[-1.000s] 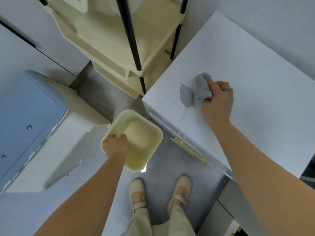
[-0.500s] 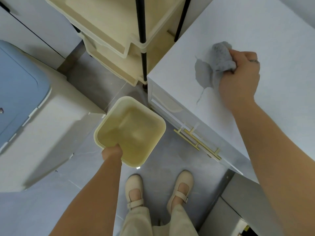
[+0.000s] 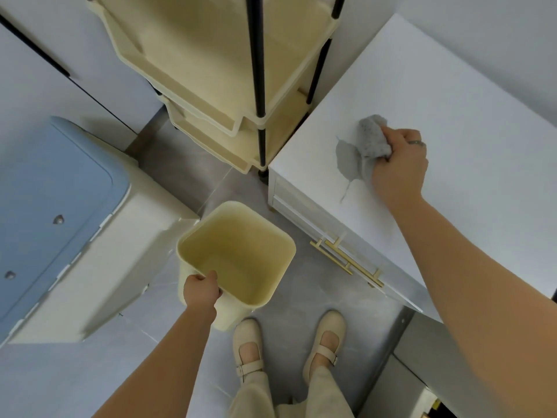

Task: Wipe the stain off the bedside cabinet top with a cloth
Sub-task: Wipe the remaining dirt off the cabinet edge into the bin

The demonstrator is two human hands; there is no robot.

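Stain (image 3: 346,159): grey, irregular blotch with a thin trailing streak, near the front-left corner of the smooth white cabinet top (image 3: 467,140). My right hand (image 3: 399,164) is clenched around a crumpled grey cloth (image 3: 372,140) touching its edge. My left hand (image 3: 200,292) grips the rim of a cream plastic bin (image 3: 241,260).

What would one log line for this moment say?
right hand: pressing cloth beside stain | left hand: gripping bin rim | stain: not yet wiped
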